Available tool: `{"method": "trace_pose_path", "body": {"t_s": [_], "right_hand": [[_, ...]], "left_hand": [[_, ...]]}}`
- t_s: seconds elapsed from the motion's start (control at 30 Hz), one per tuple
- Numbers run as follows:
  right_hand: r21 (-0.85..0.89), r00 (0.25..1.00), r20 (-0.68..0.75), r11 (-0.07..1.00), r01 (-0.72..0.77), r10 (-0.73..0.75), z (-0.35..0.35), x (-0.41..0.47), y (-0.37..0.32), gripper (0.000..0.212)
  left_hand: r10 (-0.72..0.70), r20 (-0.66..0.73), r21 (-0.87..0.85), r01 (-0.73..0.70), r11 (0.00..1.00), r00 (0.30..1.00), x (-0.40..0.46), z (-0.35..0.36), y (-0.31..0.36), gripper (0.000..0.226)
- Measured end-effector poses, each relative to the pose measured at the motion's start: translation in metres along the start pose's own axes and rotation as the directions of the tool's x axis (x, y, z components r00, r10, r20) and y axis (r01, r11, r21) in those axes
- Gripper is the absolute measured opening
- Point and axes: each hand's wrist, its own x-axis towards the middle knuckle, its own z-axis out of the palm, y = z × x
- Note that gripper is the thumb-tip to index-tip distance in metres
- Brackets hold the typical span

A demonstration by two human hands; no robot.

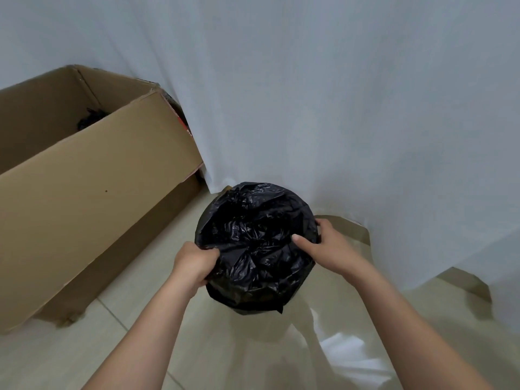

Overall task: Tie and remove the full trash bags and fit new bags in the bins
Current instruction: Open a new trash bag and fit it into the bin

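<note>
One round bin stands on the pale tiled floor [135, 327], close to the white curtain [309, 94] that hangs behind it, and one crinkled black plastic trash bag [253, 243] is pulled over its mouth and down its sides. The bag covers the bin so fully that none of its own wall or colour can be made out. One large open brown cardboard box [92, 198] sits to the left of the bin, near it but not touching. Down inside the box one dark crumpled shape [90, 119] shows, mostly hidden by the box's near wall, and I cannot tell what it is. Red print on the box's far end is cut off by a flap and unreadable.

Two bare forearms reach in from the bottom edge. The left hand [194, 266] is at the bag's left rim, fingers curled into the plastic and gripping a fold of it. The right hand [326, 246] is at the right rim, thumb lying on top of the bag and pointing inward, the other fingers wrapped over the edge, pinching the plastic there. The curtain's hem pools on the floor to the right, and the glossy tiles blur its reflection.
</note>
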Motion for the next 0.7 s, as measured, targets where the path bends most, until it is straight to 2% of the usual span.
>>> {"method": "trace_pose_path", "body": {"t_s": [0.07, 0.13, 0.2, 0.27, 0.37, 0.47, 0.57, 0.7], "right_hand": [[0.122, 0.996, 0.076, 0.991, -0.051, 0.042, 0.001, 0.000, 0.001, 0.066], [0.237, 0.984, 0.167, 0.967, -0.095, 0.056, 0.005, -0.001, 0.003, 0.075], [0.318, 0.972, 0.228, 0.940, -0.126, 0.053, 0.009, -0.001, 0.003, 0.079], [0.350, 0.965, 0.260, 0.927, -0.134, 0.042, 0.014, -0.003, 0.001, 0.080], [0.205, 0.972, 0.235, 0.976, -0.076, 0.026, 0.021, -0.007, -0.007, 0.079], [0.072, 0.997, 0.073, 0.997, 0.003, -0.008, 0.024, -0.006, -0.012, 0.065], [0.185, 0.995, 0.076, 0.980, -0.071, 0.058, 0.027, -0.006, -0.020, 0.039], [0.119, 0.983, 0.098, 0.979, -0.167, 0.156, 0.020, -0.014, -0.021, 0.033]], "left_hand": [[-0.089, 0.140, -0.123, 0.107, 0.987, 0.986, -0.006, -0.001, -0.003, 0.020], [-0.082, 0.210, -0.207, 0.126, 0.970, 0.974, -0.006, -0.001, -0.007, 0.031], [-0.040, 0.174, -0.307, 0.093, 0.947, 0.984, -0.002, -0.004, -0.010, 0.036], [-0.021, 0.094, -0.332, 0.051, 0.942, 0.995, 0.004, -0.007, -0.011, 0.033], [-0.078, 0.073, -0.298, 0.096, 0.950, 0.994, 0.004, -0.012, -0.010, 0.036], [-0.099, 0.109, -0.268, 0.125, 0.955, 0.989, -0.002, -0.010, -0.007, 0.042], [-0.078, 0.120, -0.263, 0.107, 0.959, 0.990, -0.007, -0.007, -0.007, 0.048], [-0.066, 0.178, -0.202, 0.102, 0.974, 0.982, -0.011, -0.005, -0.004, 0.058]]}}
